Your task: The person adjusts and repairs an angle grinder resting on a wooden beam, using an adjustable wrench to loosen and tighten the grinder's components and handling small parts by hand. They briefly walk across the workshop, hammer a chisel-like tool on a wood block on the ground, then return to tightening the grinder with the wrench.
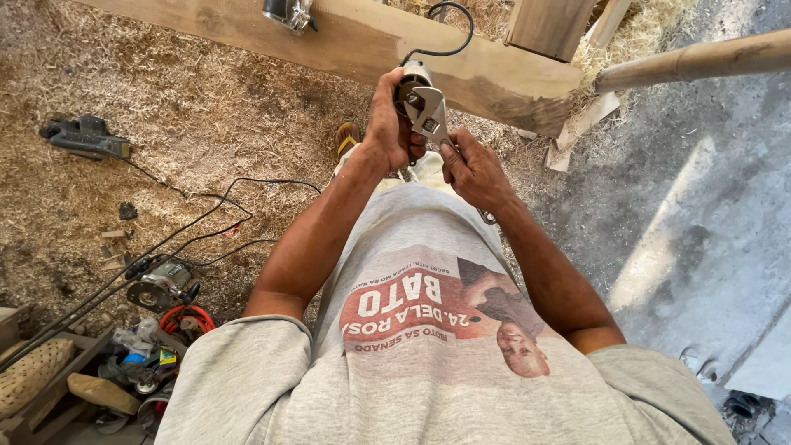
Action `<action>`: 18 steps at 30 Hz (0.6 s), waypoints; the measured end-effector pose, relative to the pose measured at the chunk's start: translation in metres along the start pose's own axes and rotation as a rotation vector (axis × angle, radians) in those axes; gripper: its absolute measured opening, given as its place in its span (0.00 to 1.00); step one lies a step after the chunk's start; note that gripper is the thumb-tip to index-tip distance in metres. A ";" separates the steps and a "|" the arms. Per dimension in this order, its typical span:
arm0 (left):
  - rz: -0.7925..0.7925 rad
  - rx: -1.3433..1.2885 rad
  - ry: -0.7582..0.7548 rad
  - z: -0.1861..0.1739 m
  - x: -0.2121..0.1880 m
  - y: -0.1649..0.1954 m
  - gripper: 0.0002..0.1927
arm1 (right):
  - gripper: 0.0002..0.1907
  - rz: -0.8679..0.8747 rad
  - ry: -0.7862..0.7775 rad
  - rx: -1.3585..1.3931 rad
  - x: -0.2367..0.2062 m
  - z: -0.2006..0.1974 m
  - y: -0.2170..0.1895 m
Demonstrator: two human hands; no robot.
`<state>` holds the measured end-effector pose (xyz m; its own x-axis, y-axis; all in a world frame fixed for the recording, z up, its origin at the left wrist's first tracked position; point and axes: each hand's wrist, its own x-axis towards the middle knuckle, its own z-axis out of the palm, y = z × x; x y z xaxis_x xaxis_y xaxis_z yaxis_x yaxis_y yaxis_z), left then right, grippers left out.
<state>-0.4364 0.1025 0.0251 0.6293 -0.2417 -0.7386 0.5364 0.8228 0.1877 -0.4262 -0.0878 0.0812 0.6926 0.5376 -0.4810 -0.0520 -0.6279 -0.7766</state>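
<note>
Head view looks straight down a grey printed shirt and along two bare forearms that meet out in front of the chest. Left hand is wrapped tight around the body of a small power tool, holding it up over a sandalled foot, with the tool's black cord looping away from its top. Right hand is clenched on the handle of a metal adjustable wrench, whose head sits against the front end of the power tool, touching it. Down to the left, a heap of tools lies by a round router with black cables trailing across the sawdust floor. Farther left rests a dark planer. Beyond the hands runs a thick wooden beam, with a round pole at the upper right above bare concrete.
</note>
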 end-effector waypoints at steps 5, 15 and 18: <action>0.040 -0.081 -0.095 0.006 0.012 -0.010 0.33 | 0.09 0.020 0.070 0.078 -0.006 0.002 -0.002; 0.004 0.002 -0.032 0.016 0.010 -0.004 0.32 | 0.07 0.140 -0.044 0.125 -0.002 -0.025 -0.012; -0.024 0.053 0.004 0.017 0.008 -0.003 0.31 | 0.07 0.098 -0.095 0.192 0.000 -0.028 -0.008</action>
<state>-0.4236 0.0893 0.0291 0.6140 -0.2591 -0.7456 0.5804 0.7883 0.2040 -0.4052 -0.0986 0.0988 0.6068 0.5361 -0.5868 -0.2579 -0.5655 -0.7834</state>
